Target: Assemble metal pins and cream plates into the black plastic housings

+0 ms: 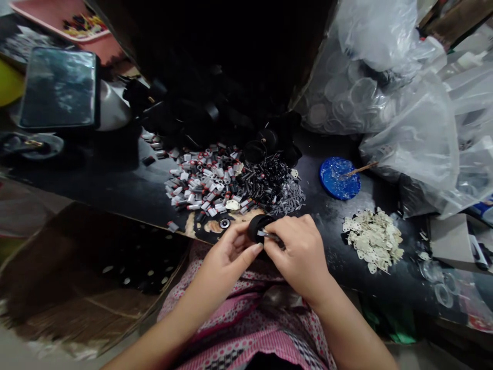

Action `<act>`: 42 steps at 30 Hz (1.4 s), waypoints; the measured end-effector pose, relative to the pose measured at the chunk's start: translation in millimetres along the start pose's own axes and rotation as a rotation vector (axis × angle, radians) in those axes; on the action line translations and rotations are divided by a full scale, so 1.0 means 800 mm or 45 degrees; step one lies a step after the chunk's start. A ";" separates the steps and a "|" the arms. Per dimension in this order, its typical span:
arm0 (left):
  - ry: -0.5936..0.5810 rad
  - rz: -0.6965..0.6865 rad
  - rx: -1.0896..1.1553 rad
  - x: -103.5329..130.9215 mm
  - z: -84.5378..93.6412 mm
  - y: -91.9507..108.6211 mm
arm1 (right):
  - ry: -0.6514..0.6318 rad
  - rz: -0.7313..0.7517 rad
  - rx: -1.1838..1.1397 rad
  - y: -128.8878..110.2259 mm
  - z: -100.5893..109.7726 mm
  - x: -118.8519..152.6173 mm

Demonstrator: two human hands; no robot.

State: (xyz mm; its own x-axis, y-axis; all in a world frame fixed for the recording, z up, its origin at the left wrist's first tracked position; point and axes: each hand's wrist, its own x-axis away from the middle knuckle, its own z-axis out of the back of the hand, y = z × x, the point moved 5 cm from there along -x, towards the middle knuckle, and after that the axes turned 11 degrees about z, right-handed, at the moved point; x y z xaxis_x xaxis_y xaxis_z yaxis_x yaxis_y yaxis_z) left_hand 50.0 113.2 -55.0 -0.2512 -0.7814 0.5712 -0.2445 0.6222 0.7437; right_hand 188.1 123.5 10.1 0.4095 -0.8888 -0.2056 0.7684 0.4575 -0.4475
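In the head view my left hand (pixel 234 253) is closed around a black round, hollow part (pixel 254 227) just above the table's front edge. My right hand (pixel 299 247) pinches a small dark piece with a pale grey end (pixel 265 235), which reaches into the opening of the round part; its exact kind is unclear. Right beyond my hands lie a heap of grey-white cylinders with red ends (pixel 208 177), small black parts with springs (pixel 262 180) and thin grey pieces (pixel 289 198). A small ring-shaped part (pixel 224 223) rests on the worn table edge.
A blue lid of grease with a stick (pixel 339 179) and a pile of cream flat plates (pixel 373 239) are on the right. Clear plastic bags (pixel 416 144) stand beyond them. A large dark container (pixel 215 56) spills black parts at the back. An open carton (pixel 77 288) sits below left.
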 end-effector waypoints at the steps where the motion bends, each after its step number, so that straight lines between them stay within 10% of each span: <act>1: -0.012 0.016 -0.042 -0.001 0.002 -0.001 | -0.050 -0.014 0.023 -0.001 -0.002 0.000; 7: 0.036 0.118 0.066 -0.011 0.006 -0.016 | -0.151 -0.170 -0.139 0.024 0.020 0.027; 11: -0.055 0.176 0.224 -0.014 -0.007 -0.017 | 0.104 -0.714 0.281 0.104 0.087 0.084; 16: -0.110 0.227 0.266 -0.015 -0.014 -0.021 | -0.190 -0.838 0.568 0.154 0.094 0.114; 29: -0.115 0.320 0.237 -0.011 -0.025 -0.022 | -0.326 -0.666 0.456 0.122 0.069 0.096; 42: -0.137 0.318 0.686 -0.003 -0.039 -0.012 | 0.223 -0.245 -0.342 0.029 -0.002 0.046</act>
State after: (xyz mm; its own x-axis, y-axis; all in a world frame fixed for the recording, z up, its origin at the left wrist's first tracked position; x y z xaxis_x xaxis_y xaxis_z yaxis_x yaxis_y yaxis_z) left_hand 82.4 107.8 -52.5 -0.4484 -0.6170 0.6468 -0.5992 0.7444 0.2947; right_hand 220.3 101.9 -9.2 0.1617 -0.9595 -0.2309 0.6571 0.2792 -0.7002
